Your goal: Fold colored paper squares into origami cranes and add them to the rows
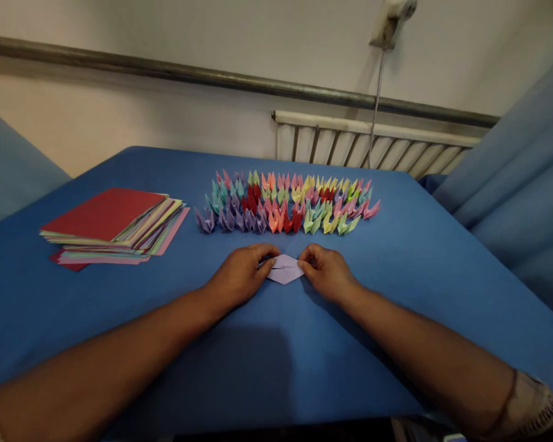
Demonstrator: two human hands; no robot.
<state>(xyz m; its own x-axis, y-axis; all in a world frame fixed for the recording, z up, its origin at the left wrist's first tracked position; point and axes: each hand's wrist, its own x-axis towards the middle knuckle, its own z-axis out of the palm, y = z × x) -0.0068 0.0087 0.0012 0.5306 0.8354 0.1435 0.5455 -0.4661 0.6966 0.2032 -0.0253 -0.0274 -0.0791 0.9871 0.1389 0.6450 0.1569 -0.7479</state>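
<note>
A small folded piece of pale lilac paper (284, 269) lies flat on the blue table (396, 276), shaped like a diamond. My left hand (239, 274) pinches its left corner with curled fingers. My right hand (326, 270) pinches its right corner the same way. Both hands rest on the tabletop, with the forearms coming in from the bottom corners. Just beyond the hands stand several rows of small folded paper cranes (288, 202) in purple, red, orange, yellow, green and pink.
A stack of coloured square paper sheets (115, 227) with a red one on top lies at the left of the table. Behind the table are a white radiator (373, 144), a metal rail along the wall and blue curtains on both sides.
</note>
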